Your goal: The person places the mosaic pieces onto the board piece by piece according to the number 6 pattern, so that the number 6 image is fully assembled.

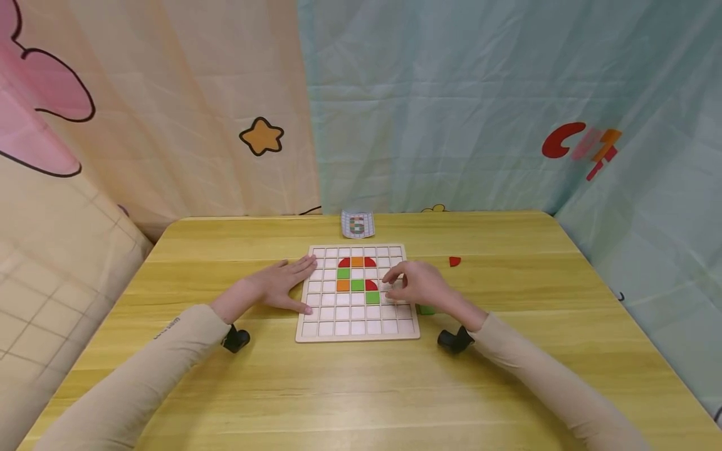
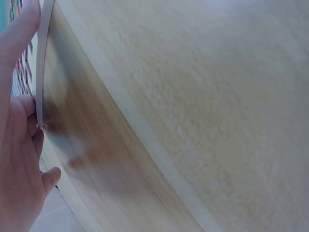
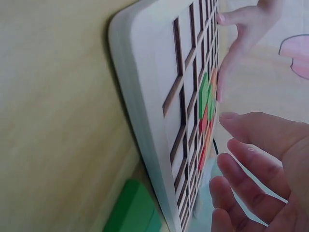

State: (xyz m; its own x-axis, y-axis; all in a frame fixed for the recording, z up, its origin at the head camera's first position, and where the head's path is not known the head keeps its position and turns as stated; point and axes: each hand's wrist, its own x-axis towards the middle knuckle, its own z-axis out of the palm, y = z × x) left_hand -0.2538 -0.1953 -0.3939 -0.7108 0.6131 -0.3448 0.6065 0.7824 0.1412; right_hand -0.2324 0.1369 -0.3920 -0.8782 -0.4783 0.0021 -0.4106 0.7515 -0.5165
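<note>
A wooden grid board (image 1: 358, 335) lies on the table, with green, orange and red tiles set in some of its squares. One green tile (image 1: 373, 297) sits below a red quarter-round tile (image 1: 371, 285). My left hand (image 1: 282, 287) is spread out, its fingertips and thumb resting on the board's left edge. Over the board's right side hovers my right hand (image 1: 416, 285), thumb and fingers loosely bent and apart. In the right wrist view nothing shows between those fingers (image 3: 260, 188). A loose green piece (image 3: 133, 208) lies beside the board, partly hidden under my right hand in the head view.
Right of the board, a loose red quarter-round piece (image 1: 454, 261) lies on the table (image 1: 361, 394). A small card (image 1: 358, 225) printed with a coloured grid pattern lies behind the board. Printed curtains (image 1: 451, 113) hang along the table's far edge and sides.
</note>
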